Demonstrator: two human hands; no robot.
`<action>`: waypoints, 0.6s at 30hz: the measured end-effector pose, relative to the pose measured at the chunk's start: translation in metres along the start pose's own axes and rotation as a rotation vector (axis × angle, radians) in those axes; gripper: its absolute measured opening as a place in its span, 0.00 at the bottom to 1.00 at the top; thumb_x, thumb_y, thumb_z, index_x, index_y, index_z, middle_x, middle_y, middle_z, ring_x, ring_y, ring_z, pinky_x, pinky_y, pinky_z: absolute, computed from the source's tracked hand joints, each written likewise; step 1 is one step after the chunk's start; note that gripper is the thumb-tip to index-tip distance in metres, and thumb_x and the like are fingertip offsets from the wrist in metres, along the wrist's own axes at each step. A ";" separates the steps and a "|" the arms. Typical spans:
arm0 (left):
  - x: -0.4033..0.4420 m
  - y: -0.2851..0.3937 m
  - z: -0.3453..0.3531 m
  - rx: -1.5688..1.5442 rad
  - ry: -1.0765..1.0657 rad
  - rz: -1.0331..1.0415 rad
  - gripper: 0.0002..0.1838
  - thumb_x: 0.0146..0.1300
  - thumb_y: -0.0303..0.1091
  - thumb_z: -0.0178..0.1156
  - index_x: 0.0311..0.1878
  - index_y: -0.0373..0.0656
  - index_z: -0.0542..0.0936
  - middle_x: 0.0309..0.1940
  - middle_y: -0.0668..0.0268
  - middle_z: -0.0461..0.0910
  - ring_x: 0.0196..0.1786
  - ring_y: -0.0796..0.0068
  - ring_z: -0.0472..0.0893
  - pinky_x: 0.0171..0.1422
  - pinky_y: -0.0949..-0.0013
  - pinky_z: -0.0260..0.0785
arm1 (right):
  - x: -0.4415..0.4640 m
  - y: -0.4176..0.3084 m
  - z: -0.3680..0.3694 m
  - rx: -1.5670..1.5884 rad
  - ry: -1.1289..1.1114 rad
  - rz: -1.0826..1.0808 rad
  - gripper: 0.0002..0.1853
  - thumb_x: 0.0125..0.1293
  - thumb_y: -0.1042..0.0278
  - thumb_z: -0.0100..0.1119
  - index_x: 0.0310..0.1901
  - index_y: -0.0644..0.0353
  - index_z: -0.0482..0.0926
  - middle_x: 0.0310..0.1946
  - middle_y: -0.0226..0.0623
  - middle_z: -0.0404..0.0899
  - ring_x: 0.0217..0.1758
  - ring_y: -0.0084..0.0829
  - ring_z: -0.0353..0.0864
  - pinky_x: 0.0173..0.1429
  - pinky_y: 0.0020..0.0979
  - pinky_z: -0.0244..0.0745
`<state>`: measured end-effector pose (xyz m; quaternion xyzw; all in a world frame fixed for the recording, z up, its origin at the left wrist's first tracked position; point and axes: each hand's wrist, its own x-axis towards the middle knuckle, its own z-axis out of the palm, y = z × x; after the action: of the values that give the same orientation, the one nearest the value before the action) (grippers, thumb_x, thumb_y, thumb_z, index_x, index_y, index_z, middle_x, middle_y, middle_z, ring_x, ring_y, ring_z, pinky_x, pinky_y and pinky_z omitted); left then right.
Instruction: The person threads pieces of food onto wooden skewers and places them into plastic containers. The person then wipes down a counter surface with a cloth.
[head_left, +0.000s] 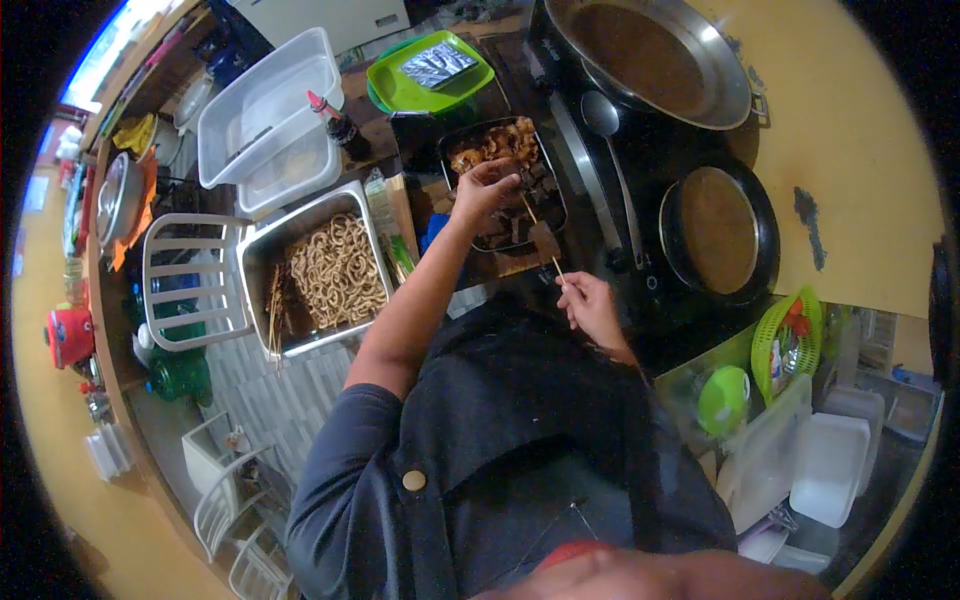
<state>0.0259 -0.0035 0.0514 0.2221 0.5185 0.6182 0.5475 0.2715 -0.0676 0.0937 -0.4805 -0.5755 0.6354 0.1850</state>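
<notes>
My right hand (592,305) pinches the lower end of a thin wooden skewer (560,270). A flat dark-brown piece of food (543,240) is threaded on it, and the bare stick runs up toward my left hand (487,190). The fingers of that hand are drawn together at the skewer's upper end; what they hold, if anything, is hidden. Beneath my left hand lies a black tray (563,205), with glossy brown meat pieces (495,145) at its far end and dark cubes (545,185) nearer me.
At left, a metal pan (375,235) of coiled skewered food rests by a white chair (195,280). Plastic bins (265,110), a sauce bottle (340,128) and a green tray (470,85) stand behind. To the right are a large pan (640,60), a frying pan (712,230) and a ladle (620,170).
</notes>
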 end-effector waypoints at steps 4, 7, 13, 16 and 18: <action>-0.001 0.006 0.001 -0.165 0.093 -0.062 0.20 0.53 0.31 0.65 0.49 0.40 0.75 0.35 0.64 0.78 0.35 0.73 0.78 0.36 0.69 0.76 | 0.006 0.000 0.000 0.004 -0.030 -0.060 0.09 0.64 0.74 0.47 0.42 0.68 0.74 0.20 0.35 0.73 0.13 0.16 0.65 0.14 0.19 0.63; -0.002 0.019 0.002 -0.151 0.156 -0.192 0.18 0.54 0.34 0.64 0.47 0.39 0.76 0.34 0.66 0.79 0.33 0.73 0.78 0.36 0.68 0.76 | 0.008 -0.001 0.003 0.011 -0.040 -0.071 0.09 0.64 0.73 0.47 0.42 0.68 0.74 0.20 0.35 0.74 0.13 0.16 0.65 0.14 0.19 0.62; 0.000 0.003 0.004 -0.183 0.037 -0.165 0.18 0.54 0.37 0.64 0.45 0.36 0.75 0.32 0.64 0.78 0.34 0.71 0.78 0.36 0.67 0.76 | 0.031 0.000 0.004 0.069 -0.004 -0.049 0.10 0.64 0.73 0.48 0.43 0.68 0.74 0.19 0.35 0.74 0.12 0.16 0.65 0.14 0.19 0.62; 0.017 -0.001 0.001 -0.252 0.075 -0.205 0.19 0.56 0.38 0.62 0.47 0.36 0.74 0.32 0.63 0.78 0.34 0.70 0.79 0.35 0.67 0.76 | 0.036 -0.003 0.002 0.067 -0.003 -0.066 0.10 0.64 0.73 0.48 0.43 0.67 0.74 0.19 0.34 0.73 0.12 0.15 0.65 0.14 0.19 0.62; 0.021 0.004 -0.002 -0.198 0.096 -0.187 0.18 0.57 0.38 0.61 0.46 0.37 0.74 0.33 0.62 0.78 0.36 0.69 0.80 0.36 0.67 0.76 | 0.037 0.006 0.002 0.060 -0.008 -0.057 0.10 0.64 0.73 0.47 0.43 0.67 0.74 0.19 0.34 0.73 0.12 0.15 0.64 0.14 0.19 0.62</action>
<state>0.0158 0.0154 0.0479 0.0880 0.4987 0.6225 0.5967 0.2540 -0.0411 0.0727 -0.4557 -0.5703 0.6487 0.2150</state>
